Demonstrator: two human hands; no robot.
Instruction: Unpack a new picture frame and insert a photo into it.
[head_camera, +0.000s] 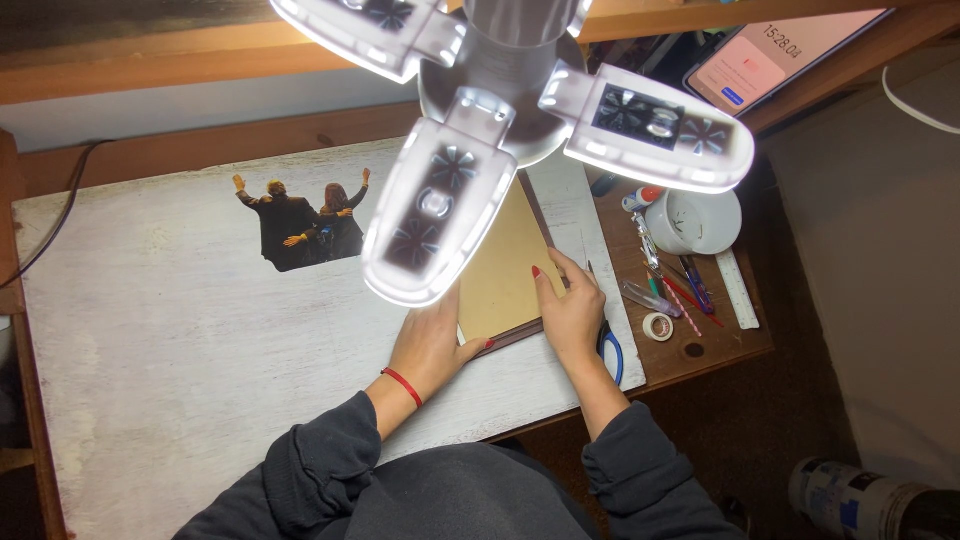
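Note:
A flat tan board with a dark brown frame edge lies on the white painted tabletop. My left hand grips its near left corner, thumb on the frame edge. My right hand rests on its right side, fingers spread over the frame's edge. A cut-out photo of two people with raised arms lies on the tabletop to the left, apart from both hands. The multi-panel lamp overhead hides the board's upper part.
Blue-handled scissors lie just under my right wrist. On the brown side table stand a white cup, a tape roll, pens and a ruler. A phone leans at the back right. A paint can sits on the floor.

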